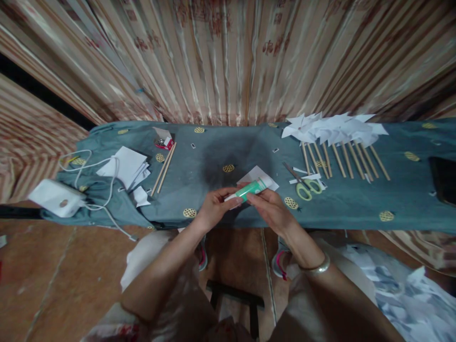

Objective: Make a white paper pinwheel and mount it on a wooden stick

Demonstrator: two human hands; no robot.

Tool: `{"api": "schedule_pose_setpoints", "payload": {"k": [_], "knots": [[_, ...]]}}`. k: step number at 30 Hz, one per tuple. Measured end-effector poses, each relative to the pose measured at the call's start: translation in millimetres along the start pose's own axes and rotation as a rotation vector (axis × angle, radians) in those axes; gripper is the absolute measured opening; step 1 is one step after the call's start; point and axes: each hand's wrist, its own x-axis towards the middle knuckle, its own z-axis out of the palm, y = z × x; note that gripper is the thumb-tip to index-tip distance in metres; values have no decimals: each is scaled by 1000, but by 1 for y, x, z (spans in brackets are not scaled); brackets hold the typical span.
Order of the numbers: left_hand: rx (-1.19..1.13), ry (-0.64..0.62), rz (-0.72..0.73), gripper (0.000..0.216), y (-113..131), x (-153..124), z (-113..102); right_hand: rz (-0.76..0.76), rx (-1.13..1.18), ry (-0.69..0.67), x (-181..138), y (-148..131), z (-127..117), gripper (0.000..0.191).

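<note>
Between my two hands is a green and white glue stick [251, 189], tilted with its white cap end up to the right. My left hand [215, 207] grips its lower left end. The fingers of my right hand [269, 209] close on its middle and right part. Just behind the tube, a square of white paper [257, 174] lies on the cloth, partly hidden by the glue stick and my fingers. Scissors with light green handles [308, 185] lie to the right, beside thin paper strips.
Several paper pinwheels [331, 129] on wooden sticks lie at the back right. To the left are a stack of white paper [124, 166], two wooden sticks [164, 169], a small red box [164, 143] and a white power bank [57, 197] with a cable. A dark phone [442, 178] is far right.
</note>
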Motion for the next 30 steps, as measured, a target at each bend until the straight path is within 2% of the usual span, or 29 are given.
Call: {"api": "schedule_pose_setpoints", "payload": {"k": [4,8,10,13,16,18,20,22,26,28,30], "knots": [[-62,2,-28,48,-1,5,11,2,137,73,4,-7,-3,36],[32,4,-6,48,0,10,5,-37,285,260,10,-17,-18,31],[207,80,70,42,1,13,-6,-27,400,338,12,-22,-26,31],[660,260,219,33,6,19,-29,16,491,347,12,-28,-33,33],[1033,287,338,25,12,30,-51,86,556,332,11,-32,-36,34],[1206,237,391,26,14,40,-60,114,588,327,10,-33,-37,34],[1322,194,381,30,12,50,-66,106,588,320,10,-33,-38,32],[1362,184,366,37,9,59,-68,77,568,320,10,-34,-41,30],[1292,196,383,52,2,69,-70,45,515,357,11,-35,-48,31],[1251,243,428,61,3,68,-68,29,448,395,12,-34,-51,33],[1228,303,534,69,4,61,-61,3,312,437,13,-32,-54,33]]}}
